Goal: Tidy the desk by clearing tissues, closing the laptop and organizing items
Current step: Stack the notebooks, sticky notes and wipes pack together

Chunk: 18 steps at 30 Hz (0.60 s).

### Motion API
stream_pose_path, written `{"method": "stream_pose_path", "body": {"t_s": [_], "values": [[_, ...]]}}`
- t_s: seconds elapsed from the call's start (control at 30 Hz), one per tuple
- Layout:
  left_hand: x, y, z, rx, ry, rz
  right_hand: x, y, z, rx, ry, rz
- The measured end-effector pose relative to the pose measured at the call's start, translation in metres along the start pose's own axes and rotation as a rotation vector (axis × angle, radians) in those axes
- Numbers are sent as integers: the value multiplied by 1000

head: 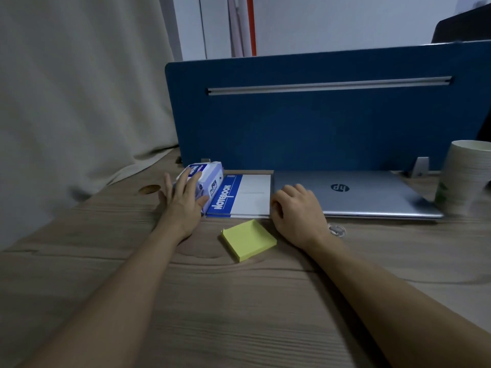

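A silver laptop [372, 197] lies closed at the back of the wooden desk [239, 301], against the blue divider. Left of it lies a blue-and-white notebook [244, 195]. A blue-and-white tissue pack [204, 173] sits at the notebook's left edge. My left hand [183, 200] rests flat on the pack with fingers spread. My right hand [297, 208] has its fingers curled at the gap between notebook and laptop, touching the laptop's front left corner. A yellow sticky-note pad [249, 240] lies between my wrists.
A blue divider panel [318, 123] stands along the desk's back edge. A ribbed white cup [467, 179] stands at the far right beside the laptop. A round cable hole [150, 189] is left of my left hand. A small clear object [337, 231] lies near my right wrist.
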State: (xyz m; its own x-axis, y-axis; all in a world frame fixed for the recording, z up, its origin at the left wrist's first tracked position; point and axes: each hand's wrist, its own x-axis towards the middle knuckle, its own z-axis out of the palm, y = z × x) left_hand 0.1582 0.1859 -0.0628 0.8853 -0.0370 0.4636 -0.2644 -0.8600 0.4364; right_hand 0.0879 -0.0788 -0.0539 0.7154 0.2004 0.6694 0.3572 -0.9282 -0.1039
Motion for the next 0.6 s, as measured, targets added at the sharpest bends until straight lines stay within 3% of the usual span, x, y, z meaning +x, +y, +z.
{"method": "stream_pose_path", "body": {"t_s": [0.4, 0.6], "values": [[28, 0, 15, 76, 22, 46, 6, 2, 6, -41, 27, 4], [-4, 16, 4, 73, 42, 185, -3, -2, -5, -31, -18, -17]]}}
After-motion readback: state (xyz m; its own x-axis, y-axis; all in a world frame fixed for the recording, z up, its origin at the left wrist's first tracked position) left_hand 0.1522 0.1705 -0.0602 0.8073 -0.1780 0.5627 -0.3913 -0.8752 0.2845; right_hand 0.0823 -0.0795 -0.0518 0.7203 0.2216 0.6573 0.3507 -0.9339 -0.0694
